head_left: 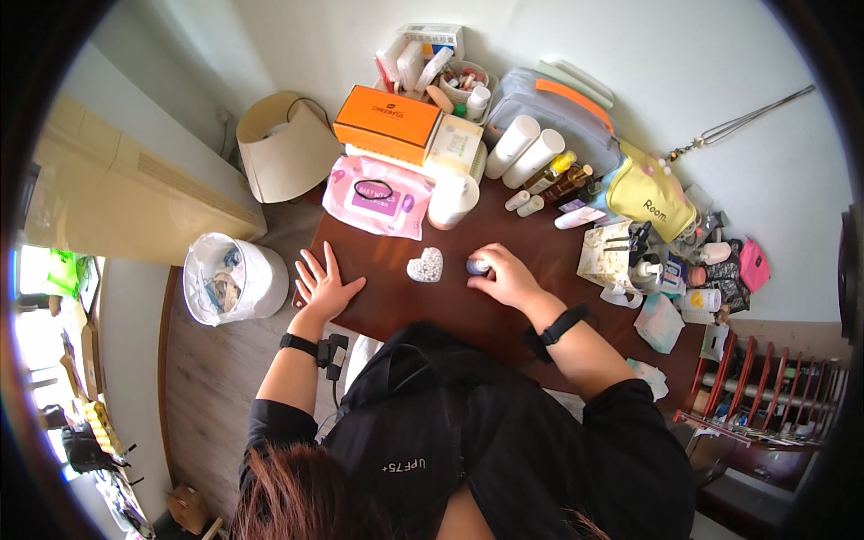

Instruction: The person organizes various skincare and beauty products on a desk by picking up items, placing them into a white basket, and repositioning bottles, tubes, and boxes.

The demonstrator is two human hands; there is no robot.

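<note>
My left hand (329, 287) lies palm down on the left end of the dark wooden table (385, 307), its fingers spread and nothing in it. Near the table's middle sits a heart-shaped white item (425, 265) with a beaded-looking surface. To the right of the heart, my right hand (503, 273) has its fingers around a small round object (478, 266), bluish with a pale top; the fingers hide part of it. Black straps circle both wrists.
A pink pack of baby wipes (378, 196), an orange box (388, 121) and a white bottle (453, 199) stand behind the heart. White cylindrical bottles (513, 145) and small bottles are at the back right. A lined waste bin (266, 283) is left of the table.
</note>
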